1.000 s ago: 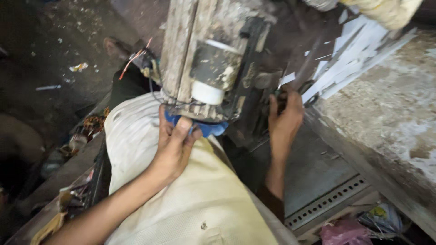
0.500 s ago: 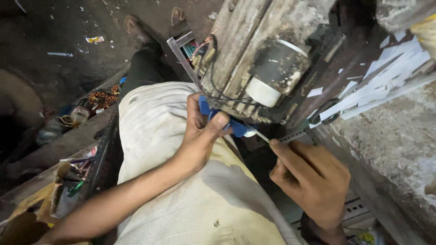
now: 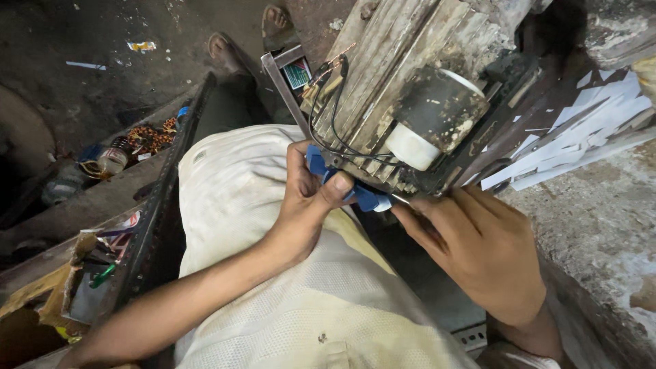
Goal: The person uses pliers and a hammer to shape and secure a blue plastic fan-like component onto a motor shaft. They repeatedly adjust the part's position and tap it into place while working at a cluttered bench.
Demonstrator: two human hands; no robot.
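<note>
Motor (image 3: 417,102) over lap, blue part (image 3: 362,195) pinched

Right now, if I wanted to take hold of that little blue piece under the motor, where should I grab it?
Probably by the left end of the blue piece, coming from below and the left. That end sticks out from under the ribbed motor, where the left hand pinches it. The right hand crowds the other end.
</note>
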